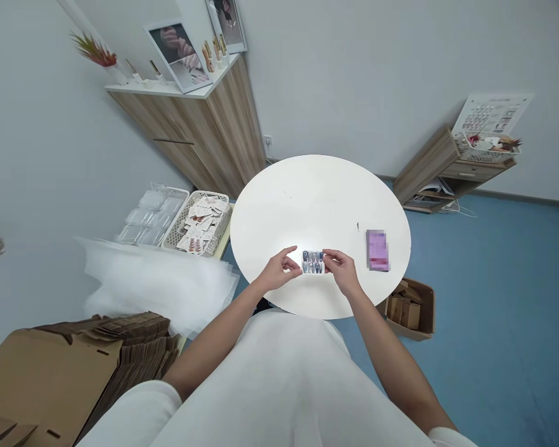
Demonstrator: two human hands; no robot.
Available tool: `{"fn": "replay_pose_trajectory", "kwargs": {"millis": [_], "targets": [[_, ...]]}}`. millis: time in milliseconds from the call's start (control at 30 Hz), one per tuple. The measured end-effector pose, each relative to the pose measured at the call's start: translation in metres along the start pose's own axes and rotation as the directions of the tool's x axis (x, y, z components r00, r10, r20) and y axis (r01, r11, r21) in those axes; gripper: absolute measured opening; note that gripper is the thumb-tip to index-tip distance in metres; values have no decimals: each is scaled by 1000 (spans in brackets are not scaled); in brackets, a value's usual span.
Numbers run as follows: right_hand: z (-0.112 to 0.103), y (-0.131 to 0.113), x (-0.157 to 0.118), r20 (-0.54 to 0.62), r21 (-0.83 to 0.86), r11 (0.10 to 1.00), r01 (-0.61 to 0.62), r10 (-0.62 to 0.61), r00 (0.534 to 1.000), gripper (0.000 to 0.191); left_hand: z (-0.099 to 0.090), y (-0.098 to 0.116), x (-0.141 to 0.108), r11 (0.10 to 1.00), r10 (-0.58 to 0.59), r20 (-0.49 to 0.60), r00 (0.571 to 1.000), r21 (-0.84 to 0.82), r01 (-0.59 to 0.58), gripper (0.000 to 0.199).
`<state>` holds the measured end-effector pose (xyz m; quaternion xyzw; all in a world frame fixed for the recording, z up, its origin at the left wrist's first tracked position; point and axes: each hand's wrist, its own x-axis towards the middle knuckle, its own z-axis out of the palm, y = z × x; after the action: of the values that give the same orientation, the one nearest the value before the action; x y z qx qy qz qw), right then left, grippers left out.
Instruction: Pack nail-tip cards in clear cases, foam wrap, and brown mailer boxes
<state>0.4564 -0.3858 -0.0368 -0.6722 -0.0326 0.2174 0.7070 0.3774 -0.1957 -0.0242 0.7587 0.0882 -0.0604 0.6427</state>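
A small card of press-on nails (313, 268) in blue and silver tones, set in two rows, is at the near middle of the white round table (307, 198). My right hand (343, 272) pinches its right edge between thumb and fingers. On the other side is my left hand (278, 270), its thumb and forefinger spread apart, the thumb tip close to the card's lower left corner; whether it touches, I cannot tell. Right of my right hand lies a purple pack (377, 251), its face blurred out. A tiny dark item (358, 226) rests above it.
Left of the table stand a white basket of printed nail cards (200, 220), a tray of clear plastic cases (151, 214), white foam sheets (158, 282) and stacked flat cardboard boxes (60, 372). A carton (422, 310) sits on the floor at right. Wooden cabinets (214, 118) stand behind.
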Motion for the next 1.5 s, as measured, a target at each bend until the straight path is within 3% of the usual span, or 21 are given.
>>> {"fn": "replay_pose_trajectory", "kwargs": {"millis": [133,467,600,767,1033,1267,1500], "targets": [[1,-2,2,12,-30,999,18,-18,1000,35,-3,3,-4,989,80,-1,997,123,-79,84],[9,3,3,76,-41,999,21,-18,997,38,5,2,-8,984,88,-55,995,163,-78,65],[9,4,2,191,-65,996,56,-43,981,48,-3,2,-10,988,53,-67,996,146,-42,65],[17,8,5,318,-222,966,129,-53,946,65,-25,-2,-6,984,65,-66,996,170,-53,65],[58,8,23,359,-393,898,199,-50,932,68,-63,-12,-3,991,22,-77,997,130,-12,65],[116,20,50,308,-431,889,156,-17,951,65,-105,-48,4,987,2,-240,971,153,36,52],[171,38,79,291,-512,845,152,4,957,61,-149,-80,18,978,-33,-262,964,189,85,52]]}}
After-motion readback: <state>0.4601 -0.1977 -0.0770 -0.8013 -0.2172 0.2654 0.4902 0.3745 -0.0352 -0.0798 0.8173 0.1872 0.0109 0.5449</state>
